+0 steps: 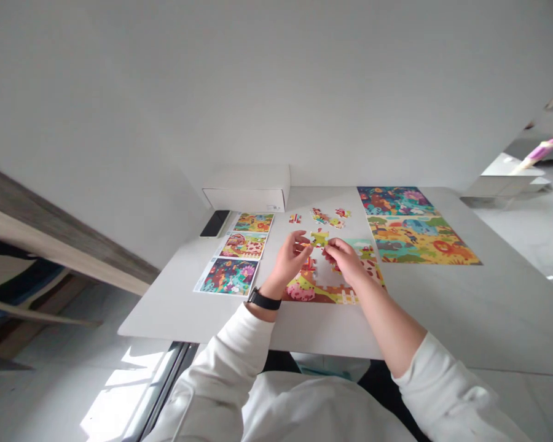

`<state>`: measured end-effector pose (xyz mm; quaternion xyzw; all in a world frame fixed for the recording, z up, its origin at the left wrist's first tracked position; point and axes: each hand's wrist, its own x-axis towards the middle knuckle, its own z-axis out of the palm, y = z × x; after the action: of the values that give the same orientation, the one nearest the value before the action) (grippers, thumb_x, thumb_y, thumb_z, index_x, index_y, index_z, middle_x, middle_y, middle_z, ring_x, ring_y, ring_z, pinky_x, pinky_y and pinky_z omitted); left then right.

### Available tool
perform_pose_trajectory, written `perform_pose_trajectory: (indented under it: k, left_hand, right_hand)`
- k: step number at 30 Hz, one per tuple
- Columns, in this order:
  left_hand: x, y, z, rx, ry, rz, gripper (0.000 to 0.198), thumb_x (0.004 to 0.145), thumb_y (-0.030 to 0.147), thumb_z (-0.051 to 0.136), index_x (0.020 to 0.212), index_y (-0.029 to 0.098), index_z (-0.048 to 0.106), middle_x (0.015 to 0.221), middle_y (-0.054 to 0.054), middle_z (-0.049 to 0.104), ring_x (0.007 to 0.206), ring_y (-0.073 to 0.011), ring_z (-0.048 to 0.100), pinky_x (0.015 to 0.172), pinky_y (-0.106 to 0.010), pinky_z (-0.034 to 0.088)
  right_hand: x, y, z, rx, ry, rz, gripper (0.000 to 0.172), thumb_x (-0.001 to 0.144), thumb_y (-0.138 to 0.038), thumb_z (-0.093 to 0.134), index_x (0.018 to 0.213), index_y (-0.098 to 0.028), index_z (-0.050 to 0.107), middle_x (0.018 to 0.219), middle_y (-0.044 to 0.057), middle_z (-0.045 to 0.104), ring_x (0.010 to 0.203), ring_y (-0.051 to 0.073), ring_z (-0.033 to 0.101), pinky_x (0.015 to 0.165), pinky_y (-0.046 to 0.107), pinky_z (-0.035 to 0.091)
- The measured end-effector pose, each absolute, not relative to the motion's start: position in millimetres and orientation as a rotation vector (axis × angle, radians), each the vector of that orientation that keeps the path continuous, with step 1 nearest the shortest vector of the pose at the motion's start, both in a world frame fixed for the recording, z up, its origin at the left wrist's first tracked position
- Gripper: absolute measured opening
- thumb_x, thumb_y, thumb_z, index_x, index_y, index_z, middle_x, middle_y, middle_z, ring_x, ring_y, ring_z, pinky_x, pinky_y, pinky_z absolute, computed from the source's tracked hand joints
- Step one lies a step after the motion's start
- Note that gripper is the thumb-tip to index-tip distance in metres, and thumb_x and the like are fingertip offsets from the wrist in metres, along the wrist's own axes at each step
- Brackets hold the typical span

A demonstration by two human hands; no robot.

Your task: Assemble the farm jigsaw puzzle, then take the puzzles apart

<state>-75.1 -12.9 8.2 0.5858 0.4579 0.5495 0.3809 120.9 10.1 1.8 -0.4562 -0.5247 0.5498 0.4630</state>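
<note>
A yellow-green jigsaw puzzle piece is held up between my hands, above a partly assembled farm puzzle. My right hand pinches the piece's right side with thumb and forefinger. At the piece's left edge, my left hand is closed on it with a bent forefinger and thumb. Beneath the hands, the farm puzzle has a gap in its middle where the white table shows; my hands and forearms hide parts of it. Several loose puzzle pieces lie just beyond my hands.
Three small picture cards lie in a column on the left, beside a dark phone. Behind them stands a white box against the wall. Two assembled puzzles lie on the right of the white table.
</note>
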Motion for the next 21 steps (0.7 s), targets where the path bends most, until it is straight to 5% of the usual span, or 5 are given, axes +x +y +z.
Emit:
perform_pose_trajectory:
  k: [8, 21]
  left_hand:
    - [-72.4, -7.5, 5.1, 1.372, 1.167, 1.377, 0.036, 0.085, 0.047, 0.084, 0.095, 0.019, 0.063, 0.08, 0.001, 0.064, 0.069, -0.0114, 0.06, 0.062, -0.022, 0.047]
    - [-78.0, -5.5, 4.7, 1.346, 1.154, 1.375, 0.04, 0.084, 0.054, 0.083, 0.101, 0.019, 0.072, 0.088, -0.003, 0.072, 0.077, -0.0144, 0.067, 0.067, -0.025, 0.055]
  right_hand:
    - [114.6, 7.1, 1.8, -1.115, -1.415, 1.38, 0.03, 0.081, -0.053, 0.072, 0.085, -0.024, 0.062, 0.076, -0.002, 0.066, 0.071, 0.017, 0.058, 0.068, 0.029, 0.043]
    - [121.8, -0.7, 15.9, -1.076, -1.606, 1.357, 0.035, 0.09, -0.054, 0.072, 0.112, -0.027, 0.067, 0.098, 0.0, 0.072, 0.089, 0.019, 0.066, 0.076, 0.028, 0.051]
